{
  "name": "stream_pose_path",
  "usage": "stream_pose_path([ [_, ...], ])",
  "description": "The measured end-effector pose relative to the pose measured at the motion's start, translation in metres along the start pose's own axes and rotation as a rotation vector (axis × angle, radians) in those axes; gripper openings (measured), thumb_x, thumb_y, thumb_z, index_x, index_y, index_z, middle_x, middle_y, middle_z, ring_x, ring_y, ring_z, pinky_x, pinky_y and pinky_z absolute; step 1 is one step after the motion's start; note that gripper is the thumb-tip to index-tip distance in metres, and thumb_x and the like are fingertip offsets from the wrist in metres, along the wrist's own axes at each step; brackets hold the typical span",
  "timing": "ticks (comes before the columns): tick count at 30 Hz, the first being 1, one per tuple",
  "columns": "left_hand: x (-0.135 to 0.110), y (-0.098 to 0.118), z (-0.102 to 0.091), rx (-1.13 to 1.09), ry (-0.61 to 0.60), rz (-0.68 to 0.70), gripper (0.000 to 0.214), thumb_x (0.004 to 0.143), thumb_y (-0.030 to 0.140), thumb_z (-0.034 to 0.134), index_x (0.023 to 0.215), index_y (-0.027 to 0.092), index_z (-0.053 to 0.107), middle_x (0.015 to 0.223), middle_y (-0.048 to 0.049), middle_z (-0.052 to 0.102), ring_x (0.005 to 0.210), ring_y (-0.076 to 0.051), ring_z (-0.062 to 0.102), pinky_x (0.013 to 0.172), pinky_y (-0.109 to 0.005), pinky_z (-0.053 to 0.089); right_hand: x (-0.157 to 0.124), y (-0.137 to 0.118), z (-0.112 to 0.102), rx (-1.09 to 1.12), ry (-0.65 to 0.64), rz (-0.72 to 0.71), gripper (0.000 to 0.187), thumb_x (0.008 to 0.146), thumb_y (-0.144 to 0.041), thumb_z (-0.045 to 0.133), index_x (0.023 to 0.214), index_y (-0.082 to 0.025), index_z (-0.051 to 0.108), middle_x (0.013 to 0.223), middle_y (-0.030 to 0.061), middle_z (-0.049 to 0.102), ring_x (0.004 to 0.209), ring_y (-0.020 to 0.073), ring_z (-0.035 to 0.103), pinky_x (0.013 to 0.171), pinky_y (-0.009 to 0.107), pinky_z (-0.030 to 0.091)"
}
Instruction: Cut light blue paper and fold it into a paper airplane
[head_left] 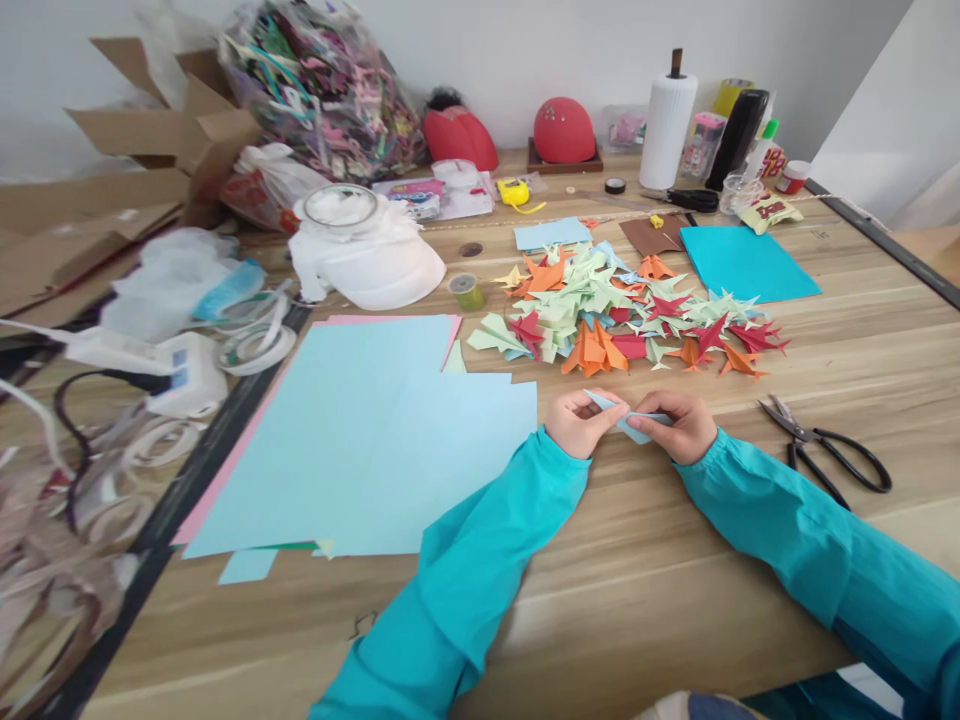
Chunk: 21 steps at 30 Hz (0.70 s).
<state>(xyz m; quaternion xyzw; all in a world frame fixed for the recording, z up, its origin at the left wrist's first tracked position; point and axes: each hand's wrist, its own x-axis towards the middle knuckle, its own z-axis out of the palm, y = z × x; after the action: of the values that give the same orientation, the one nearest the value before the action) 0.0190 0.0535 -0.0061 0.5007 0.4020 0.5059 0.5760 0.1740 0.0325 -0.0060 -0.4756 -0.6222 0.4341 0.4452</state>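
Near the frame's centre, the left hand (576, 424) and right hand (679, 425) pinch a small light-blue folded paper (628, 423) between them; above lies the pile of folded paper shapes (622, 315); black scissors (829, 452) rest at right; light-blue sheets (360, 440) lie at left.

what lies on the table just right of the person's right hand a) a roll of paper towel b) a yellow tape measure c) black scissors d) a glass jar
c: the black scissors lie flat on the wooden table just right of the right hand, which with the left hand pinches a small light blue folded paper.
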Motion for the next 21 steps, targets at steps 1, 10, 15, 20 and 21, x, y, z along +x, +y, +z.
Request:
stream_pose_path([
  [1,0.000,-0.001,0.000,-0.003,-0.001,-0.009,0.024,0.051,0.034,0.080,0.059,0.015,0.067,0.059,-0.0023,0.065,0.054,-0.012,0.057,0.053,-0.024,0.048,0.000,0.000,0.000,0.013,0.001,0.013,0.031,0.066,-0.045,0.071,0.063,-0.016,0.063,0.055,0.0014,0.060,0.049,0.0102,0.050,0.047,0.023,0.040],
  [10,-0.003,-0.003,0.000,-0.005,0.029,-0.038,0.024,0.052,0.031,0.080,0.065,0.015,0.068,0.063,-0.0025,0.067,0.055,-0.011,0.058,0.056,-0.024,0.049,0.000,-0.002,-0.001,0.046,0.011,0.083,0.033,0.063,-0.047,0.072,0.063,-0.015,0.064,0.054,0.0014,0.061,0.048,0.0104,0.050,0.045,0.023,0.040],
  [15,0.004,-0.010,-0.003,-0.020,0.087,-0.020,0.030,0.048,0.035,0.081,0.066,0.014,0.067,0.062,-0.0026,0.067,0.053,-0.011,0.058,0.053,-0.024,0.047,0.000,-0.002,0.000,0.072,0.064,0.086,0.035,0.063,-0.051,0.070,0.067,-0.016,0.064,0.054,0.0008,0.061,0.047,0.0110,0.051,0.044,0.024,0.041],
  [20,0.004,-0.012,-0.002,-0.057,0.099,-0.030,0.034,0.047,0.034,0.082,0.070,0.014,0.068,0.065,-0.0036,0.068,0.057,-0.013,0.061,0.056,-0.024,0.050,0.000,0.007,0.000,0.100,0.109,0.094,0.035,0.064,-0.051,0.070,0.065,-0.017,0.064,0.050,-0.0002,0.058,0.042,0.0099,0.047,0.040,0.024,0.037],
  [21,0.004,-0.011,-0.002,-0.058,0.092,-0.037,0.034,0.046,0.034,0.082,0.070,0.014,0.068,0.066,-0.0041,0.069,0.058,-0.014,0.061,0.057,-0.025,0.050,0.000,0.008,0.000,0.103,0.110,0.103,0.035,0.064,-0.051,0.070,0.064,-0.017,0.064,0.048,-0.0005,0.057,0.041,0.0098,0.047,0.039,0.024,0.036],
])
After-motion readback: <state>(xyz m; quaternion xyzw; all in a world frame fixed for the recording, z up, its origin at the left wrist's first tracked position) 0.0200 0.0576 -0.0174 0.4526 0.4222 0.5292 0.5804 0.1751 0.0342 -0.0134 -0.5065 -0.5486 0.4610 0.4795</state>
